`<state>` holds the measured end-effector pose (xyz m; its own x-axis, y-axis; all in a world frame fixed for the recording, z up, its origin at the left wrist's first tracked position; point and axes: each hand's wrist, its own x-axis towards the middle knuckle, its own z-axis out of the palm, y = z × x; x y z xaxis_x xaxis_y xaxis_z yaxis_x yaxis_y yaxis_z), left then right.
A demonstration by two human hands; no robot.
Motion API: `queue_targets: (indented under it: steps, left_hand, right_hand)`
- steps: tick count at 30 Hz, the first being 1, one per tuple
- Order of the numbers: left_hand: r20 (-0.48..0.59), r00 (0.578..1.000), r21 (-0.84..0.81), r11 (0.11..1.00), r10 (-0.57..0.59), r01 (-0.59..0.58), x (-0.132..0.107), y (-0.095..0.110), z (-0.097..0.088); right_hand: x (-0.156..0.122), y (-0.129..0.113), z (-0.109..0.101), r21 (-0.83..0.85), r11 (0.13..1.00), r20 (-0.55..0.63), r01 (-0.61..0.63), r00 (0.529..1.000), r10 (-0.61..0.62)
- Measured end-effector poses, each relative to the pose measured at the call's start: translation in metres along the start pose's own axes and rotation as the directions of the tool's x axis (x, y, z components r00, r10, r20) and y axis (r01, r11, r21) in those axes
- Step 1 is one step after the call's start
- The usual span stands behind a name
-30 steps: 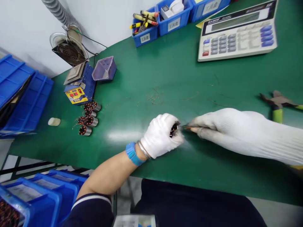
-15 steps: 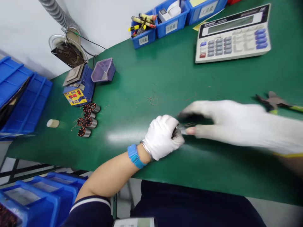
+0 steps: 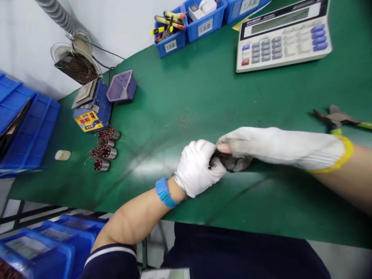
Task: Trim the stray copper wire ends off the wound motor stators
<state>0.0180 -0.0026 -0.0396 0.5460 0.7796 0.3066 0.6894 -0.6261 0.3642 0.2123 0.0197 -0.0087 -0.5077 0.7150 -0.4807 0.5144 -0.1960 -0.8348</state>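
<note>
My left hand (image 3: 197, 168), in a white glove, is wrapped round a small wound motor stator (image 3: 214, 161). Only its dark, shiny end shows between the glove's fingers; the rest is hidden. My right hand (image 3: 250, 145), gloved with the thumb tip bare, reaches in from the right and presses against that end. Its thumb and fingers are closed around thin copper wire ends (image 3: 225, 155), partly covered by the fingers. Several more stators (image 3: 107, 153), metal cylinders with copper windings, stand in a group on the green bench at the left.
Cutting pliers (image 3: 337, 118) lie at the right, beyond my right forearm. A large calculator (image 3: 281, 42) sits at the back right. Blue tool boxes (image 3: 171, 44) line the wall. A blue-yellow soldering unit (image 3: 93, 112) and purple tray (image 3: 122, 87) stand left. Wire scraps (image 3: 183, 122) litter the bench.
My right hand has moved left and its fingers have closed in at the stator's end. My left hand keeps its grip in nearly the same place. The view has shifted slightly.
</note>
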Motion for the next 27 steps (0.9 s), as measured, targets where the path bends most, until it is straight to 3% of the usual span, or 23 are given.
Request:
queue_targets:
  steps: [3, 6, 9, 11, 14, 17, 19, 20, 21, 22, 23, 24, 26, 27]
  left_hand:
    - [0.012, 1.000, -0.013, 1.000, -0.013, 0.013, 0.000, 0.001, -0.001]
    - [0.031, 0.998, -0.052, 0.997, -0.059, 0.060, -0.002, 0.002, -0.003]
    - [0.031, 0.997, -0.214, 0.974, -0.071, 0.076, -0.007, -0.003, -0.004]
    - [0.064, 0.997, -0.405, 0.911, -0.053, 0.074, -0.008, -0.011, -0.004]
    - [0.156, 0.977, -0.692, 0.689, -0.147, 0.214, -0.005, -0.026, -0.012]
    - [0.394, 0.879, -0.778, 0.411, -0.270, 0.475, 0.002, -0.032, -0.033]
    - [0.645, 0.745, -0.687, 0.296, -0.171, 0.663, 0.006, -0.030, -0.048]
    - [0.726, 0.678, -0.634, 0.272, -0.113, 0.724, 0.007, -0.027, -0.055]
    - [0.761, 0.644, -0.608, 0.260, -0.078, 0.750, 0.007, -0.023, -0.059]
    - [0.756, 0.651, -0.616, 0.260, -0.071, 0.744, 0.007, -0.020, -0.062]
    - [0.703, 0.705, -0.662, 0.274, -0.093, 0.697, 0.005, -0.016, -0.063]
    - [0.606, 0.786, -0.728, 0.316, -0.121, 0.609, 0.003, -0.013, -0.064]
    - [0.338, 0.934, -0.798, 0.492, -0.113, 0.349, -0.002, -0.008, -0.064]
    - [0.203, 0.977, -0.777, 0.597, -0.060, 0.199, -0.005, -0.006, -0.065]
  right_hand:
    - [0.007, -0.002, 0.001, 0.122, 0.989, 0.203, -0.079, 0.978, 0.053]
    - [0.009, -0.004, 0.003, 0.134, 0.990, 0.214, -0.054, 0.977, 0.024]
    - [0.006, -0.003, 0.005, 0.098, 0.995, 0.169, -0.003, 0.985, -0.013]
    - [0.003, -0.002, 0.008, 0.039, 0.999, 0.096, 0.004, 0.995, -0.007]
    - [-0.002, -0.002, 0.012, 0.004, 1.000, -0.006, 0.011, 1.000, -0.011]
    - [-0.009, -0.004, 0.016, 0.024, 0.998, -0.052, 0.050, 0.997, -0.049]
    - [-0.014, -0.004, 0.017, 0.047, 0.994, -0.068, 0.094, 0.994, -0.091]
    - [-0.016, -0.003, 0.017, 0.064, 0.991, -0.077, 0.115, 0.991, -0.110]
    - [-0.017, -0.003, 0.017, 0.094, 0.987, -0.080, 0.130, 0.989, -0.123]
    - [-0.019, -0.002, 0.018, 0.136, 0.981, -0.078, 0.138, 0.989, -0.129]
    - [-0.019, -0.001, 0.018, 0.191, 0.972, -0.075, 0.139, 0.989, -0.127]
    - [-0.020, 0.000, 0.018, 0.253, 0.958, -0.073, 0.138, 0.990, -0.123]
    - [-0.020, -0.001, 0.019, 0.380, 0.910, -0.079, 0.165, 0.986, -0.146]
    - [-0.020, -0.002, 0.019, 0.426, 0.886, -0.084, 0.183, 0.983, -0.163]
